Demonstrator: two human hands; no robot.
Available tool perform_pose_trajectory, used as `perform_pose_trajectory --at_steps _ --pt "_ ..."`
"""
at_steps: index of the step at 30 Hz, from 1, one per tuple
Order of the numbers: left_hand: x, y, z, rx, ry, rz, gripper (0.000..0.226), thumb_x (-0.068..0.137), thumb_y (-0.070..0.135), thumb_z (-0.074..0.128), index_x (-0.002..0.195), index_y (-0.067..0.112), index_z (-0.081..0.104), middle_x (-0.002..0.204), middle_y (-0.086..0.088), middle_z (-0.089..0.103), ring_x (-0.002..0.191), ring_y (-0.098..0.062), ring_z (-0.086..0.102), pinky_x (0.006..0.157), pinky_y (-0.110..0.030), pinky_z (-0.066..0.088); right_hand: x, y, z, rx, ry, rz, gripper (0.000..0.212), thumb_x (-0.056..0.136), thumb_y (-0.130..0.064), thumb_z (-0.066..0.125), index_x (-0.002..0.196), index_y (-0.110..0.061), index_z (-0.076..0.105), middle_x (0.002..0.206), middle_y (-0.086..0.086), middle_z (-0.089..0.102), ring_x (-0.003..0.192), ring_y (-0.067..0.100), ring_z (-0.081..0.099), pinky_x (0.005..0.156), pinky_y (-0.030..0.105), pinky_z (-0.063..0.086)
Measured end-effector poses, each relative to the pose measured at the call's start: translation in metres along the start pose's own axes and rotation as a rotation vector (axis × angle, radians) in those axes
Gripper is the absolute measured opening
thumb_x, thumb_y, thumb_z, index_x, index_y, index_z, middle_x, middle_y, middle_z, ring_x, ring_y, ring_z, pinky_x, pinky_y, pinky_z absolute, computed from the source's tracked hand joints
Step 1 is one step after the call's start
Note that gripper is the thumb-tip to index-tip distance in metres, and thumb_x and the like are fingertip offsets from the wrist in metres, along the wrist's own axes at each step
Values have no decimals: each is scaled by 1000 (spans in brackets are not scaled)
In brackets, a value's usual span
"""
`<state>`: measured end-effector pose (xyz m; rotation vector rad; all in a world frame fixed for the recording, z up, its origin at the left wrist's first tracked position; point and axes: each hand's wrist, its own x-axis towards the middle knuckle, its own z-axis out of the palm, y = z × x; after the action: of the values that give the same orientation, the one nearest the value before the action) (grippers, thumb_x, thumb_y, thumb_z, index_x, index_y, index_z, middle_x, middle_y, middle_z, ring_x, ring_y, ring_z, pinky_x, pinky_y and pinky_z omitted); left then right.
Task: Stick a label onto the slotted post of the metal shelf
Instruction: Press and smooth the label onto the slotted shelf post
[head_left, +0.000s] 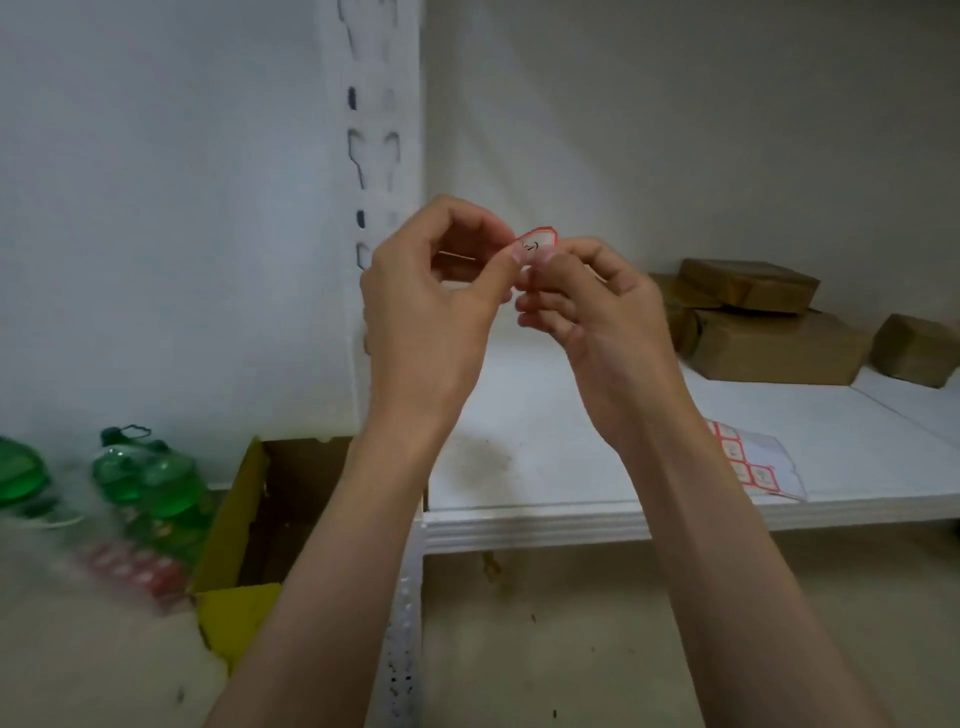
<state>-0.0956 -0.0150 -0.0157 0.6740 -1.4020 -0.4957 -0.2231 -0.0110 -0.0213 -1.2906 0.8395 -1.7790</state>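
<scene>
Both hands up at frame ctr: left hand (421, 296) & right hand (587, 306) each pinch the red-edged label (540, 240), just right of the slotted post (371, 156). Label sheet (748, 462) on shelf (519, 525) at 4 o'clock, boxes (769, 332) at 3.

The white metal shelf (545, 467) carries brown paper-wrapped parcels (769, 332) at the back and a label sheet (753, 467) near its front edge.

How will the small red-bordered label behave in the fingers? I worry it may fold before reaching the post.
The small red-bordered white paper label looks thin, so probably floppy and very light. Both hands, left hand and right hand, pinch it, which likely keeps it flat. Its sticky back may cling to fingertips.
</scene>
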Motion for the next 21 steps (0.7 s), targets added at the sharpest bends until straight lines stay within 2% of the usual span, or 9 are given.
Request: perform_pose_trajectory --at_steps 5,9,12,17,21 --pt "11 21 -40 108 50 107 18 84 21 79 95 12 68 85 4 71 78 -11 71 73 -33 61 -1 -11 35 -81 -38 -122 7 96 -9 66 92 -6 69 81 11 70 72 19 67 72 30 57" --pt "20 17 -75 150 130 52 30 80 16 83 97 12 58 84 1 72 79 -10 73 75 -33 62 -2 -9 56 -330 -53 -252 7 94 -14 70 89 -11 74 78 2 73 69 15 68 66 24 57" --pt "22 13 -89 179 159 28 36 80 15 83 99 10 53 81 2 74 75 -8 74 74 -27 61 -3 -6 68 -491 -31 -329 7 92 -22 73 87 -18 76 76 -9 73 70 8 69 68 21 58" --pt "23 8 -94 264 212 19 40 79 15 83 96 11 48 75 7 73 70 -2 72 71 -23 60 -2 -1 78 -601 53 -404 8 89 -22 77 81 -20 75 71 -12 70 63 2 65 62 10 49" --pt "22 4 -90 320 263 4 44 78 19 86 91 13 44 69 12 69 67 2 69 70 -19 58 -3 4 83 -728 85 -412 12 89 -28 76 79 -28 70 71 -20 65 72 -2 65 64 6 48"
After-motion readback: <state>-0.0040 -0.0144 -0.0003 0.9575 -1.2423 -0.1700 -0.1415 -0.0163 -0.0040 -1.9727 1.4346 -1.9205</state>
